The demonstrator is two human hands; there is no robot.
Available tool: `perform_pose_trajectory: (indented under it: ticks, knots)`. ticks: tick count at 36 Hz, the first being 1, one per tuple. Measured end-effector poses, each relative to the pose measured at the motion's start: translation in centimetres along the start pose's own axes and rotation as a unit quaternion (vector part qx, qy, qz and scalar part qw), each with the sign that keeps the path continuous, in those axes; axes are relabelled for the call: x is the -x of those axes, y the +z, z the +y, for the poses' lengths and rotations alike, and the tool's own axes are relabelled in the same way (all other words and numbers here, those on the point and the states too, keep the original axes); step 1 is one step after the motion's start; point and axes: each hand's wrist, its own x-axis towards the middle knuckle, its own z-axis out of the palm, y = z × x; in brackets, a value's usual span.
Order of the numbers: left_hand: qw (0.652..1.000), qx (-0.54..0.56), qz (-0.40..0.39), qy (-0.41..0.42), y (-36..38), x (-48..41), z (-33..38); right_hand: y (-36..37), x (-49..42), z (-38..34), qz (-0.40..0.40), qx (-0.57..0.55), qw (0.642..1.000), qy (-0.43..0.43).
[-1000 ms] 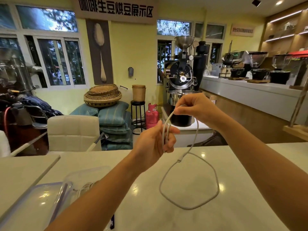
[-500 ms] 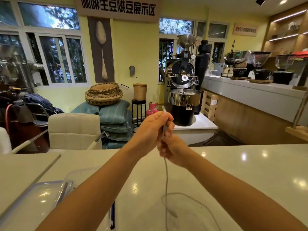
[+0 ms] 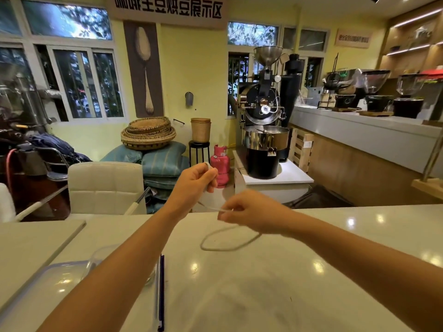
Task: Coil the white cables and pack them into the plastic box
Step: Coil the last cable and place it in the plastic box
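Hands have drawn apart — left hand [image 3: 195, 185] clamped on the white cable [image 3: 224, 250], right hand [image 3: 249, 212] pinching it, loop sagging onto the counter [image 3: 287, 283] near the plastic box [image 3: 96, 257]. Slack grip, I'd guess, and the coil springs undone

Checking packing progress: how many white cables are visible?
1. The thin white cable is stretched between the left hand and right hand, its loop hanging to the white counter. More may be hidden in the clear plastic box behind the left forearm.
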Motion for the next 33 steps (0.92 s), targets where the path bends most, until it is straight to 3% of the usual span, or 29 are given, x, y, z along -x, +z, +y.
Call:
perform_pose_trajectory:
  ticks: [7,14,19,25,30,33]
  knots:
    - [0.995,-0.020,-0.086,-0.046,1.2,1.7,-0.2,-4.9,-1.5,-0.2,0.131,0.130,0.980,-0.078]
    - [0.983,0.127,-0.111,-0.066,2.2,3.6,0.9,-6.9,-3.2,2.5,0.186,0.013,0.980,-0.067]
    - [0.963,0.204,-0.167,-0.065,2.6,4.2,2.3,-5.5,-3.8,4.5,0.153,-0.129,0.979,-0.049]
    - [0.929,0.301,-0.202,-0.071,2.5,4.0,3.6,-1.9,-4.1,5.7,0.115,-0.304,0.944,-0.049]
    - [0.935,0.316,-0.149,-0.063,2.9,3.3,4.0,1.6,-4.1,5.1,0.068,-0.455,0.887,-0.040]
    - [0.941,0.311,-0.121,-0.053,3.0,2.6,3.8,3.5,-4.1,4.4,0.022,-0.438,0.899,-0.006]
